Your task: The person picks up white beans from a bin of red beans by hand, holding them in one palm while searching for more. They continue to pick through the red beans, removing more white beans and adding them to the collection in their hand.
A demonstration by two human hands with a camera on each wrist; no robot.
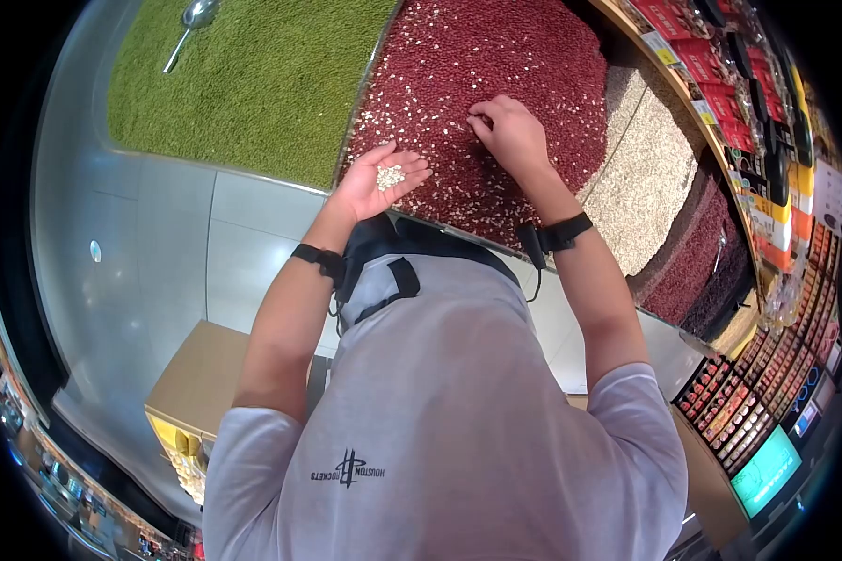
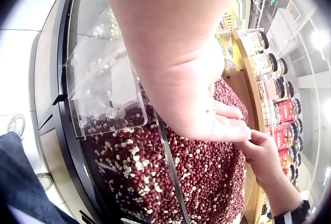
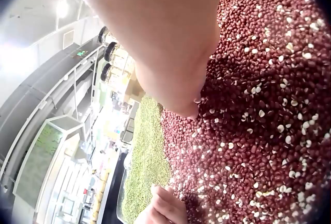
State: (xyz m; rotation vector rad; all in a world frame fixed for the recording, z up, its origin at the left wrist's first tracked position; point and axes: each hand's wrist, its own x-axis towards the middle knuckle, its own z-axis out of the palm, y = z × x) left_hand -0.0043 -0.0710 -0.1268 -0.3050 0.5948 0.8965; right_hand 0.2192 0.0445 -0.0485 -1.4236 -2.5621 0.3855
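Note:
Palm up, my left hand (image 1: 378, 183) carries a small pile of white bean pieces (image 1: 389, 176) over the near left corner of the red beans (image 1: 482, 51). Its fingers are nearly straight. My right hand (image 1: 512, 136) is over the middle of the same beans, palm down, fingers curled and thumb against the forefinger. A tiny pale bit shows at its fingertips in the right wrist view, where the back of the hand hides most of the pinch. White pieces (image 3: 288, 139) lie scattered among the red beans.
Green beans (image 1: 253, 84) fill the bin on the left, with a metal scoop (image 1: 189, 30) on them. Pale grain (image 1: 641, 173) lies to the right. A clear divider (image 1: 363, 89) separates green from red. Packaged goods (image 1: 720, 103) line a wooden shelf at the right.

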